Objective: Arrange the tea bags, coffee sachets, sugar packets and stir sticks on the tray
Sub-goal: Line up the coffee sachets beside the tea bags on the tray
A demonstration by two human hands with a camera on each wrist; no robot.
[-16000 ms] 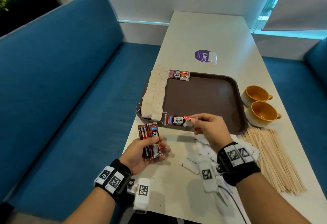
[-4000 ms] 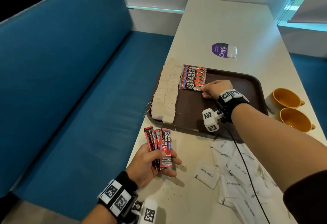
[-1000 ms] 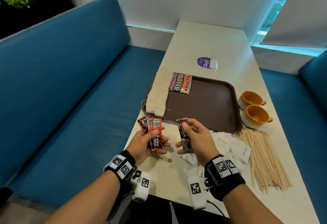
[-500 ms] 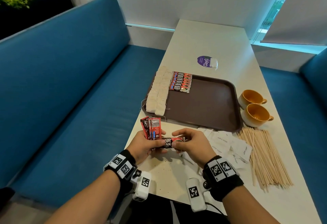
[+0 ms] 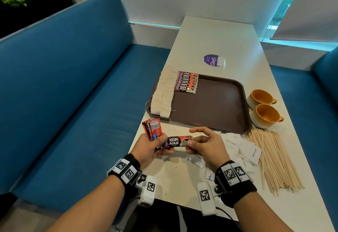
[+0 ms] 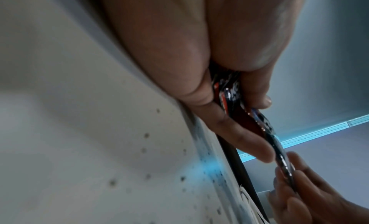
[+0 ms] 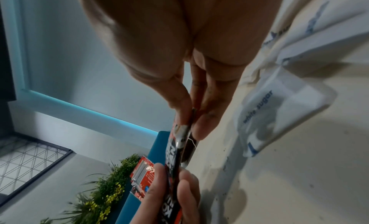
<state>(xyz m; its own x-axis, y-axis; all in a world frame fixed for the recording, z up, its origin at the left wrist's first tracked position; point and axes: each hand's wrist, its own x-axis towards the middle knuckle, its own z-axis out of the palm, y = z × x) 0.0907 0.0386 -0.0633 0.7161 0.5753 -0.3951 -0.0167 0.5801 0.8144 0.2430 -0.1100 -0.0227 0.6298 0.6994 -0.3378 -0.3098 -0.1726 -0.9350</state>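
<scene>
We look down at a pale table point(image 5: 228, 37) between blue benches point(image 5: 64, 85), and both of our hands meet just above its near edge. Our left hand point(image 5: 150, 149) has its fingers and thumb curled round a small fan of red coffee sachets point(image 5: 152, 128) that stands up toward 12 o'clock. Our right hand point(image 5: 204, 145) pinches one end of a single sachet point(image 5: 178, 141) between thumb and fingertips – the index finger is lifted above it – and this sachet lies level, its other end under the left thumb. In the right wrist view the pinching fingertips point(image 7: 203, 126) close on the sachet's edge; in the left wrist view the packet runs edge-on from the left fingers to the right. At 12 o'clock from the hands lies the brown tray point(image 5: 210, 103). Along its 9 o'clock side run two columns of tea bags point(image 5: 164, 92), and just beside them, at the far corner, sits a short overlapping stack of coffee sachets point(image 5: 187, 82). White sugar packets point(image 5: 243, 149) lie scattered on the table at 3 o'clock from the right hand, off the tray, and beyond them a loose sheaf of wooden stir sticks point(image 5: 274, 160). Two orange cups point(image 5: 263, 107) stand on the table just beside the tray's 3 o'clock edge – and a purple round sticker point(image 5: 212, 60) lies past its far rim.
</scene>
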